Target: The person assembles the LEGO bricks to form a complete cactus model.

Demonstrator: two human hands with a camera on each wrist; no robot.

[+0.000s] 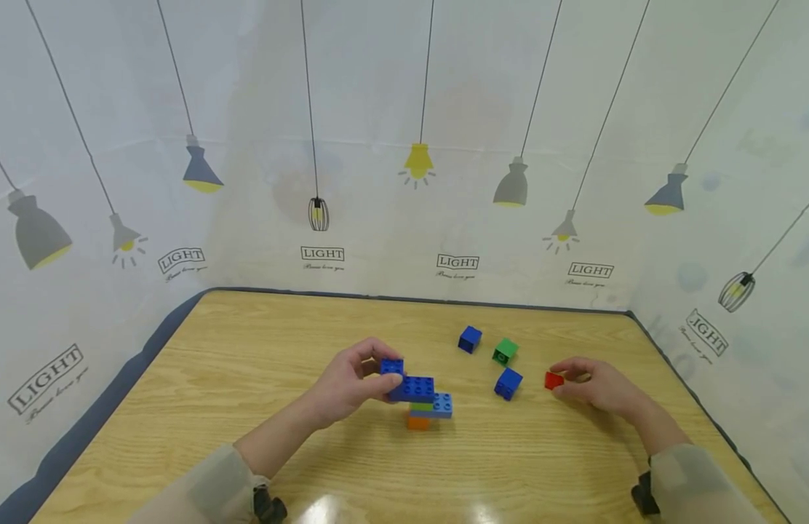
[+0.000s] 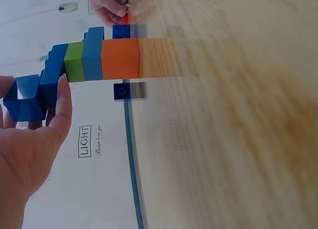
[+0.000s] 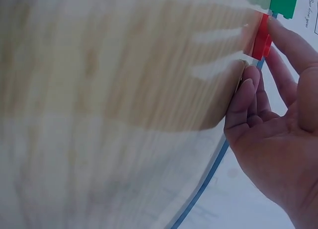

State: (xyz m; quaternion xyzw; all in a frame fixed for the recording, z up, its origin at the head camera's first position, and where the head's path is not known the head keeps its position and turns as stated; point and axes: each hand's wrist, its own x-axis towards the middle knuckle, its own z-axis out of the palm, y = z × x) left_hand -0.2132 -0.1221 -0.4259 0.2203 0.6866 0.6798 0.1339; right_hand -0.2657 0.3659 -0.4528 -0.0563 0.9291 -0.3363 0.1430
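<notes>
A stack of toy building bricks stands on the wooden table, with an orange brick (image 1: 417,423) at its foot. Above that come a light blue brick (image 1: 443,405), a lime green brick (image 2: 74,62) and a long blue brick (image 1: 417,388). At the top left a smaller blue brick (image 1: 392,365) overhangs, and my left hand (image 1: 345,386) grips it between thumb and fingers. Over to the right, my right hand (image 1: 604,391) pinches a red brick (image 1: 554,380) at table level. The right wrist view shows the red brick (image 3: 262,38) by the thumb and a finger.
Between the hands lie a blue brick (image 1: 508,383), a green brick (image 1: 505,351) and another blue brick (image 1: 470,339). A white lamp-printed curtain (image 1: 372,240) encloses the back and sides of the table (image 1: 260,335). Dark straps circle both wrists.
</notes>
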